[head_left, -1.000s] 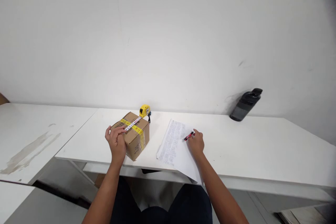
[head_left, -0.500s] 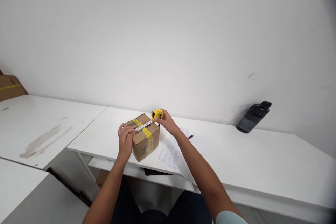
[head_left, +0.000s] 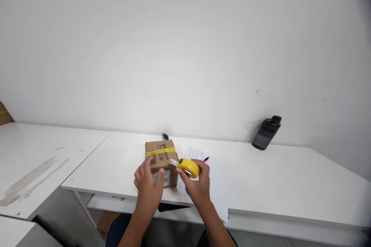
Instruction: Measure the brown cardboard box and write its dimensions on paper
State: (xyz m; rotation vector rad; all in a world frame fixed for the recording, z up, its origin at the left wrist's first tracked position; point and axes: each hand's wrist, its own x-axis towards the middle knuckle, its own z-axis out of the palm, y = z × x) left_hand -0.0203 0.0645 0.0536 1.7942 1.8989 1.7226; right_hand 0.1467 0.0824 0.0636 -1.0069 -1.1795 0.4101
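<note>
A cardboard box (head_left: 158, 165) with yellow printed tape across its top stands on the white desk, a white label on its near side. My left hand (head_left: 148, 179) is at the box's near left, fingers spread, the fingertips at its top edge. In my right hand (head_left: 199, 185) is a yellow tape measure (head_left: 189, 167), held just right of the box. A short, blurred end of its blade points left toward the box top. Written sheets of paper (head_left: 194, 153) lie right of the box, partly hidden by my right hand.
A red and black pen (head_left: 206, 159) lies on the papers. Behind the box is a small dark object (head_left: 165, 136) by the wall. A dark bottle (head_left: 266, 132) stands farther right. Another carton (head_left: 5, 115) sits at far left, and one (head_left: 107, 222) is below the desk.
The blade, stretched across the box top before, is now mostly drawn in. The box has been turned, the tape measure has come nearer me, and my left hand has opened. The view has shifted.
</note>
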